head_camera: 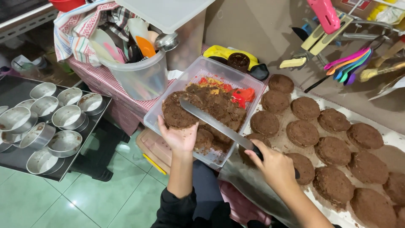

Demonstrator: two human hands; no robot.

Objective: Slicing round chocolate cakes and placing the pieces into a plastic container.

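Note:
My left hand (179, 136) holds a thin round brown cake slice (177, 112) over the near corner of a clear plastic tub (201, 67). The tub holds brown cake scraps and some red and yellow pieces. My right hand (274, 165) grips the black handle of a long knife (213, 122). Its blade stretches left across the tub and its tip rests against the slice. To the right, several small round brown cakes (302, 133) lie in rows on a white lined surface (398, 139).
A black tray (17, 86) with several round metal tins stands at the left over a green tiled floor. A clear bucket (141, 76) of utensils sits behind the tub. Coloured measuring spoons (350, 63) and tools hang on the wall.

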